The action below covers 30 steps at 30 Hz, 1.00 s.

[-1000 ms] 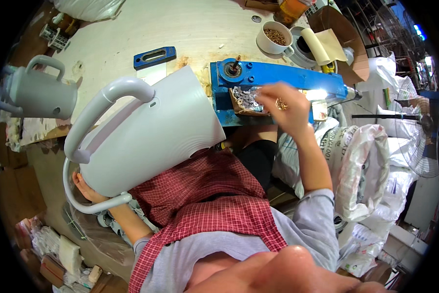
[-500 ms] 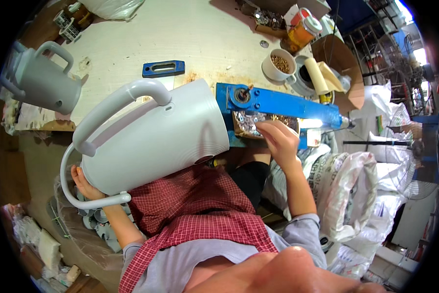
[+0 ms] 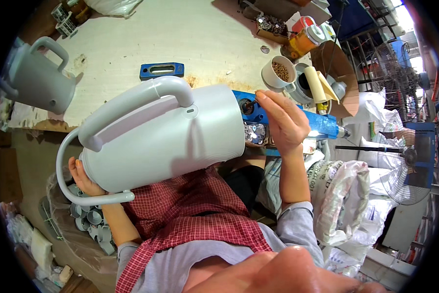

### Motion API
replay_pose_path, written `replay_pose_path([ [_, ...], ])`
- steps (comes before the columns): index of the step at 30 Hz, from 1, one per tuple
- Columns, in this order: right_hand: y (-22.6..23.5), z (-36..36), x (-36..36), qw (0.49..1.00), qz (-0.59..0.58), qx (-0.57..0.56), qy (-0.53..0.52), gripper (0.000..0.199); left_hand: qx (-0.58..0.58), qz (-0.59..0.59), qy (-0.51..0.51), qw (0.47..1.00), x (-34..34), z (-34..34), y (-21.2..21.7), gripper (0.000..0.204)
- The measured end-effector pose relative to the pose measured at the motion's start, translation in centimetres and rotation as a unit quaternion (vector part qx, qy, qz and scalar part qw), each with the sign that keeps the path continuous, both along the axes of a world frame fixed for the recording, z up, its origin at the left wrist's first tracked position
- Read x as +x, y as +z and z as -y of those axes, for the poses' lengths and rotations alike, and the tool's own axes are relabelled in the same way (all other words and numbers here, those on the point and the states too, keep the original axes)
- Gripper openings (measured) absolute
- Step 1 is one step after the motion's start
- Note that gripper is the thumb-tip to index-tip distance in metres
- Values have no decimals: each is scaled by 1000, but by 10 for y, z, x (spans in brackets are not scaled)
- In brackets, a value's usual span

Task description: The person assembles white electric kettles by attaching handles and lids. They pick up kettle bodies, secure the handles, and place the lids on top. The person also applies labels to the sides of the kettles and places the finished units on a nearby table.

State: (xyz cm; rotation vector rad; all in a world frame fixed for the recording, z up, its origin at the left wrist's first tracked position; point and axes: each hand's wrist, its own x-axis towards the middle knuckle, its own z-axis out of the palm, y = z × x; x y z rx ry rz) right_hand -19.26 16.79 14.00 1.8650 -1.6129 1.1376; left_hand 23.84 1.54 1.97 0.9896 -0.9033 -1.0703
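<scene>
A large pale grey plastic jug (image 3: 160, 141) lies tilted on its side above my lap. It has a thick handle on its upper side and a thin curved tube looping round its left end. My left hand (image 3: 85, 178) grips that left end, partly hidden behind the tube. Past the jug's right end is a blue metal fixture (image 3: 317, 123) with a round fitting and an upright pin. My right hand (image 3: 285, 119) pinches finger and thumb together beside the pin; whatever is between them is too small to make out. Under the fixture, a box of small metal pieces (image 3: 255, 133) partly shows.
Another grey jug (image 3: 43, 80) stands at the table's left. A blue slotted block (image 3: 161, 70) lies beyond my jug. A white cup of small brass-coloured parts (image 3: 278, 72) and an orange jar (image 3: 302, 41) stand at the back right. White sacks (image 3: 346, 195) crowd the right side.
My right hand has risen from the box of metal pieces to beside the pin. The jug has shifted right, its right end now covering part of the blue fixture.
</scene>
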Motion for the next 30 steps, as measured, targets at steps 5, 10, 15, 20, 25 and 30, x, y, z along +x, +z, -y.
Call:
replay_pose_path([
  [5, 1, -10, 6, 997, 74, 15, -21, 30, -10, -21, -21, 1000, -7, 5, 1, 27],
  [10, -1, -50, 25, 960, 267, 86, 14, 32, -31, -60, -11, 998, -60, 9, 27, 23],
  [15, -26, -77, 14, 911, 406, 60, -41, 22, -81, -69, -58, 993, -107, 18, 27, 22],
  [20, -34, -80, 3, 897, 437, 57, -42, 19, -65, -62, -78, 993, -124, 18, 21, 24],
  [25, -39, -85, 2, 888, 451, 76, -50, 20, -57, -43, -87, 994, -126, 18, 23, 22],
  [30, 3, -80, -3, 943, 300, 118, -79, 27, -62, -61, -107, 991, -126, 20, 6, 22],
])
